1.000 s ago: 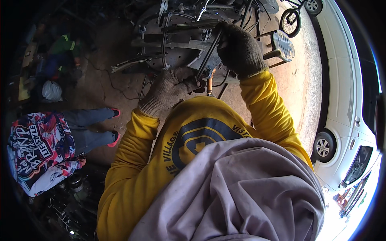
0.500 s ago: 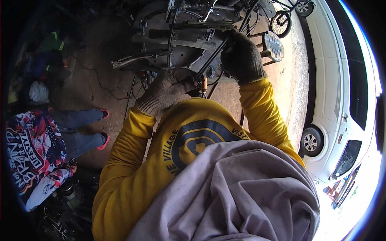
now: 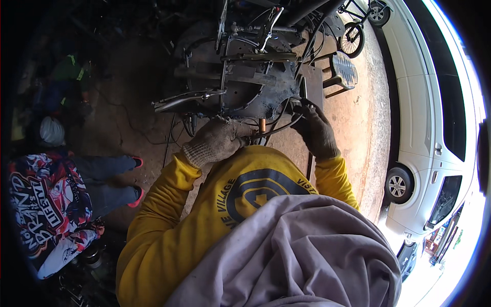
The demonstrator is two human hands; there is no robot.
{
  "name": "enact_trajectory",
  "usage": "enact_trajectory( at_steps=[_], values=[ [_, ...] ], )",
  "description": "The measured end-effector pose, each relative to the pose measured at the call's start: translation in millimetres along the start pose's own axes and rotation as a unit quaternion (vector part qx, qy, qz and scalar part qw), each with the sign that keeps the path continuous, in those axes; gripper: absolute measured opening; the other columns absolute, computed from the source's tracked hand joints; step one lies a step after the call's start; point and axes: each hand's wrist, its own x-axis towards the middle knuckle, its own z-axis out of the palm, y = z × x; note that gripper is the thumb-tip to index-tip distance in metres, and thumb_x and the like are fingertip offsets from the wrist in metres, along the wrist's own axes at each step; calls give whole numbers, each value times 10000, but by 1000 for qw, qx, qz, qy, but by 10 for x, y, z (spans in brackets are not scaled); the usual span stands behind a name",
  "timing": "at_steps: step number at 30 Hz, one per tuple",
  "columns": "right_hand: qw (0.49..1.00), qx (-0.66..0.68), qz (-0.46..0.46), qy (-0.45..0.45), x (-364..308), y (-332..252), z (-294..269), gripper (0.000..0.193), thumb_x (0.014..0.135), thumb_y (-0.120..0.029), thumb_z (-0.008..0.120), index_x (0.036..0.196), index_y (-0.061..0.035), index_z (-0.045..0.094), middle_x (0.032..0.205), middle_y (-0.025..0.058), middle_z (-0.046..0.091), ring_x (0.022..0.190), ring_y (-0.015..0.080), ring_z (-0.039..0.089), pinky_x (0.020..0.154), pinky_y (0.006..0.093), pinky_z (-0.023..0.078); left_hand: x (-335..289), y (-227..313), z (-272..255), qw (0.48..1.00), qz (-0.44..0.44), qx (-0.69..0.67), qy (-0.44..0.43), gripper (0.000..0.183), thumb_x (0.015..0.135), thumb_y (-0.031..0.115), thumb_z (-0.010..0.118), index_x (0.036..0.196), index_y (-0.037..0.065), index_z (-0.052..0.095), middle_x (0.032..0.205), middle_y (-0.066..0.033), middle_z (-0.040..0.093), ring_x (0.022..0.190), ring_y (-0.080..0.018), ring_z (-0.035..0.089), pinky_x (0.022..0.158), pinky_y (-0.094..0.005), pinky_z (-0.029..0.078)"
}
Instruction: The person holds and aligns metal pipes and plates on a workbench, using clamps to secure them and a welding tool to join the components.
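My left hand (image 3: 219,140), in a grey-brown knit glove, is closed close to my body at the near edge of a dark metal work table (image 3: 240,94). A black cable (image 3: 279,130) runs from its fingers in a curve to my right hand (image 3: 316,129), also gloved. That hand is closed on the cable by the table's right corner, its fingers partly in shadow. On the table lie a metal frame of bars and locking clamps (image 3: 189,98). A short copper-coloured rod (image 3: 263,125) stands between my hands, just below the table edge.
A plastic stool (image 3: 342,70) stands right of the table, with a small bicycle (image 3: 353,40) beyond. A white van (image 3: 427,112) is parked along the right. At left stands a person in a patterned shirt (image 3: 48,204); another crouches farther back. Cables (image 3: 125,110) trail over the floor.
My right hand has come down toward me from above the table's right side, and the cable now bows between my hands. The left hand has shifted slightly nearer and right.
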Motion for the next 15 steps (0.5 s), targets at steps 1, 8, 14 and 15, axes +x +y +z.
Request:
enact_trajectory(
  at_steps=[1,8,14,15],
  values=[
    [988,-134,-62,41,-1,-21,-117,587,972,-361,703,1411,-14,525,1264,123,632,1128,263,640,957,371,531,19,101,-58,1000,-19,-2,-1,390,856,63,677,1234,147,729,1080,-144,749,993,-306,728,891,-376,557],
    [674,-622,-371,-147,22,-593,65,449,780,-265,808,1199,-123,731,1209,120,702,1107,346,671,926,404,539,362,262,-74,976,-76,189,-76,379,860,181,636,1217,254,741,986,-160,738,894,-350,719,801,-441,575],
    [716,-515,-319,-346,370,-282,-322,207,828,-146,662,994,-98,776,1002,116,749,910,308,706,805,399,562,770,389,-69,944,-39,306,-116,386,854,204,645,1234,222,715,1011,-141,730,894,-340,713,811,-460,573],
    [757,-507,-257,-321,363,-290,-383,141,934,-137,657,993,-40,739,902,103,729,757,214,680,703,328,538,786,452,-51,943,-47,310,-113,386,854,204,645,1234,222,715,1011,-141,730,894,-340,713,811,-460,573]
  ],
)
